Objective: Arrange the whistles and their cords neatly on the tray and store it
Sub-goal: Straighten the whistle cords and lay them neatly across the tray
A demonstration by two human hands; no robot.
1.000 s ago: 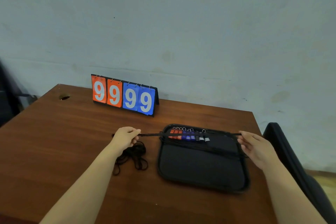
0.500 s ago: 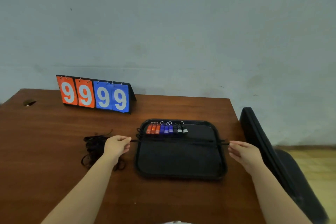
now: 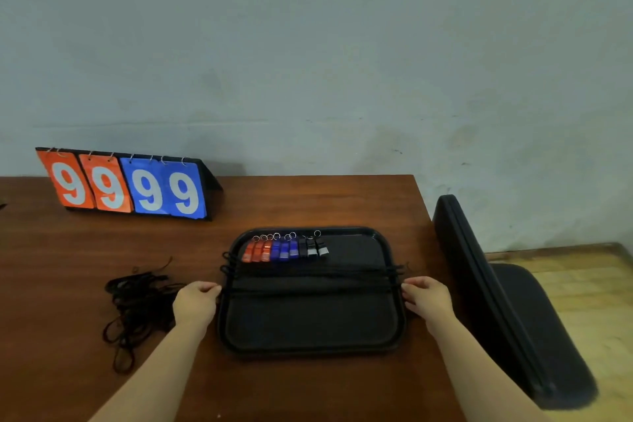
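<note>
A black tray (image 3: 310,329) lies on the brown table. A row of whistles (image 3: 285,249), red, blue and black with metal rings, sits along its far left edge. Several black cords (image 3: 308,276) lie stretched straight across the tray from side to side. My left hand (image 3: 196,303) pinches one end of a cord (image 3: 308,291) at the tray's left rim. My right hand (image 3: 428,298) pinches the other end at the right rim, so this cord runs taut across the tray. A tangled heap of loose black cords (image 3: 137,305) lies on the table left of my left hand.
A flip scoreboard (image 3: 126,183) showing 9999 stands at the back left of the table (image 3: 308,202). A black padded chair (image 3: 507,298) stands close against the table's right edge. A grey wall rises behind.
Both hands have brought the stretched cord toward me and lowered it over the tray, below the cords lying there. The camera view has shifted right.
</note>
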